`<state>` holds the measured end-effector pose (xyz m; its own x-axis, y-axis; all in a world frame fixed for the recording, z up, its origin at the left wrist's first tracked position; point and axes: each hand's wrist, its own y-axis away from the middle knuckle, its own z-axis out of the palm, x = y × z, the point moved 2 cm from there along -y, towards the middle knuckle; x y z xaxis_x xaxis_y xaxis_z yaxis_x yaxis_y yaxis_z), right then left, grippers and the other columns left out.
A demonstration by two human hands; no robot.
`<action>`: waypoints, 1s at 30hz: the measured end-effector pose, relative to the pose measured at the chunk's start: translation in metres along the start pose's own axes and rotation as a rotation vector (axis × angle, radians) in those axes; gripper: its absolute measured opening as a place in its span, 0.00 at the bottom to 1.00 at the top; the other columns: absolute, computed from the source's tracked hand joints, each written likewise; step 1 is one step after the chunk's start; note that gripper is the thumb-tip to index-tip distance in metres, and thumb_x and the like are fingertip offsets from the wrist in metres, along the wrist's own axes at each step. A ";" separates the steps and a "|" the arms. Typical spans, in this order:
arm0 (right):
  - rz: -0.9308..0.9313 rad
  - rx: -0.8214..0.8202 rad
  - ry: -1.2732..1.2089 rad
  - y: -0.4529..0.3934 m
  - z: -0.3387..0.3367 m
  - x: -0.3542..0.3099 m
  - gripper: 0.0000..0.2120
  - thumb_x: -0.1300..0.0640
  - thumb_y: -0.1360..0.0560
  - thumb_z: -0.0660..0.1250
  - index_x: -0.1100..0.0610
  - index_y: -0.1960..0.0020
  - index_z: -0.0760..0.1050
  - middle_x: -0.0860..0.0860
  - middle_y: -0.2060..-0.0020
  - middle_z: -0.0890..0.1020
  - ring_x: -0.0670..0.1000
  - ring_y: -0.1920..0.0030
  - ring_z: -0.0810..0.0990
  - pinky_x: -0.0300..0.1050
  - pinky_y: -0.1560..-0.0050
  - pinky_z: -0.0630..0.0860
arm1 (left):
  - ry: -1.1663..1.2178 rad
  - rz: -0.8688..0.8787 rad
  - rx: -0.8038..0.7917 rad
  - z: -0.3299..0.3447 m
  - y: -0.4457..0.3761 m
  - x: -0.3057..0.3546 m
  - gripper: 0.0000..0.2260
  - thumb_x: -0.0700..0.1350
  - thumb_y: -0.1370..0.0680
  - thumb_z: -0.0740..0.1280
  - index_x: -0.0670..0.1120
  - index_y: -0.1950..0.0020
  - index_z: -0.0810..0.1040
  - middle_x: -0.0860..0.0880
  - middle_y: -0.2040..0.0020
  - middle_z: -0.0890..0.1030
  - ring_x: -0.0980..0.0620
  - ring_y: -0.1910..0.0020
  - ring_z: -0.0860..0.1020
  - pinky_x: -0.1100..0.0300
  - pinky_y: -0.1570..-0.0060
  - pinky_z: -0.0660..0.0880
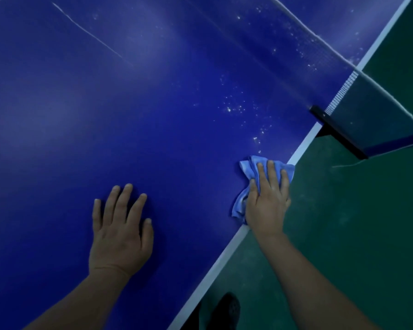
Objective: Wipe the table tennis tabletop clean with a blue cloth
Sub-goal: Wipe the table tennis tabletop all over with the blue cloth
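Right hand [267, 201], fingers straight, presses the crumpled blue cloth [246, 184] at the bench [153, 115] edge; left hand [121, 234] rests flat, fingers spread wide.

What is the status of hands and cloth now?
Right hand flat on blue cloth at table edge. Left hand flat on tabletop. White specks ahead, unwiped.
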<state>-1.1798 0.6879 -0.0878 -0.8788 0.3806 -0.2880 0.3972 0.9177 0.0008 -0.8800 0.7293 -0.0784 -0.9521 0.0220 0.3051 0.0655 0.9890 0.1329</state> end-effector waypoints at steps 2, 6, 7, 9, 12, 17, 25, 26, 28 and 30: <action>-0.037 0.032 -0.082 -0.008 -0.005 0.014 0.20 0.57 0.18 0.62 0.55 0.26 0.71 0.51 0.24 0.68 0.59 0.27 0.62 0.53 0.27 0.63 | -0.002 0.001 0.002 0.000 -0.001 0.001 0.26 0.54 0.22 0.52 0.43 0.28 0.72 0.43 0.22 0.63 0.44 0.21 0.54 0.42 0.23 0.42; 0.117 -0.054 -0.049 -0.035 -0.024 0.065 0.22 0.69 0.21 0.60 0.64 0.28 0.70 0.60 0.25 0.68 0.64 0.32 0.70 0.57 0.35 0.67 | -0.011 -0.002 0.014 0.001 0.000 0.002 0.26 0.54 0.22 0.53 0.43 0.28 0.71 0.43 0.23 0.63 0.44 0.21 0.54 0.43 0.23 0.42; 0.165 -0.072 -0.026 -0.040 -0.030 0.080 0.22 0.70 0.22 0.59 0.65 0.29 0.71 0.61 0.25 0.68 0.64 0.30 0.70 0.56 0.36 0.66 | -0.011 -0.005 0.015 0.001 0.000 0.001 0.26 0.54 0.22 0.53 0.44 0.28 0.71 0.43 0.22 0.63 0.45 0.21 0.54 0.43 0.23 0.41; 0.284 0.008 -0.035 -0.046 -0.043 0.096 0.20 0.64 0.18 0.57 0.61 0.26 0.69 0.59 0.24 0.66 0.64 0.30 0.69 0.54 0.34 0.64 | -0.012 -0.005 0.010 0.002 0.000 0.001 0.26 0.54 0.22 0.53 0.44 0.28 0.71 0.43 0.22 0.62 0.45 0.21 0.54 0.43 0.23 0.42; 0.175 0.145 -0.102 -0.049 -0.050 0.081 0.20 0.58 0.16 0.58 0.54 0.24 0.68 0.55 0.23 0.64 0.62 0.29 0.67 0.54 0.31 0.65 | -0.016 -0.007 0.008 0.003 0.001 0.001 0.26 0.54 0.22 0.53 0.44 0.28 0.71 0.43 0.22 0.62 0.45 0.21 0.53 0.41 0.23 0.43; 0.128 0.082 -0.112 -0.053 -0.046 0.084 0.17 0.60 0.16 0.58 0.59 0.29 0.72 0.54 0.26 0.70 0.61 0.34 0.73 0.52 0.36 0.69 | -0.022 -0.010 0.004 0.001 0.001 0.002 0.27 0.54 0.22 0.52 0.44 0.28 0.71 0.43 0.22 0.62 0.45 0.21 0.53 0.40 0.23 0.44; -0.423 0.124 -0.010 -0.027 -0.039 0.019 0.22 0.76 0.30 0.69 0.66 0.37 0.79 0.64 0.34 0.76 0.71 0.45 0.75 0.59 0.46 0.76 | -0.016 -0.009 -0.002 -0.001 0.000 0.003 0.26 0.54 0.21 0.51 0.44 0.27 0.71 0.43 0.22 0.63 0.45 0.21 0.53 0.38 0.23 0.47; -0.515 0.081 0.003 -0.021 -0.033 0.000 0.22 0.77 0.32 0.70 0.66 0.39 0.80 0.64 0.36 0.78 0.71 0.47 0.76 0.59 0.49 0.77 | -0.014 -0.009 0.002 -0.001 -0.001 0.003 0.26 0.54 0.21 0.51 0.44 0.27 0.71 0.43 0.22 0.63 0.45 0.21 0.54 0.38 0.23 0.47; -0.672 0.004 0.016 -0.008 -0.019 -0.034 0.22 0.78 0.34 0.72 0.66 0.42 0.82 0.62 0.39 0.81 0.70 0.49 0.79 0.60 0.53 0.81 | -0.009 -0.010 0.007 -0.001 -0.001 0.003 0.26 0.54 0.21 0.51 0.44 0.28 0.71 0.43 0.22 0.63 0.45 0.21 0.54 0.38 0.24 0.47; -0.841 -0.076 0.016 0.016 -0.010 -0.046 0.21 0.76 0.35 0.74 0.64 0.44 0.83 0.59 0.40 0.82 0.68 0.51 0.81 0.58 0.56 0.81 | -0.006 -0.003 0.011 -0.001 -0.001 0.003 0.26 0.54 0.21 0.51 0.44 0.28 0.71 0.43 0.23 0.63 0.44 0.21 0.55 0.38 0.24 0.48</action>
<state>-1.1354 0.6860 -0.0651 -0.8778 -0.4316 -0.2077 -0.4091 0.9011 -0.1436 -0.8825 0.7286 -0.0766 -0.9539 0.0198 0.2993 0.0594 0.9905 0.1238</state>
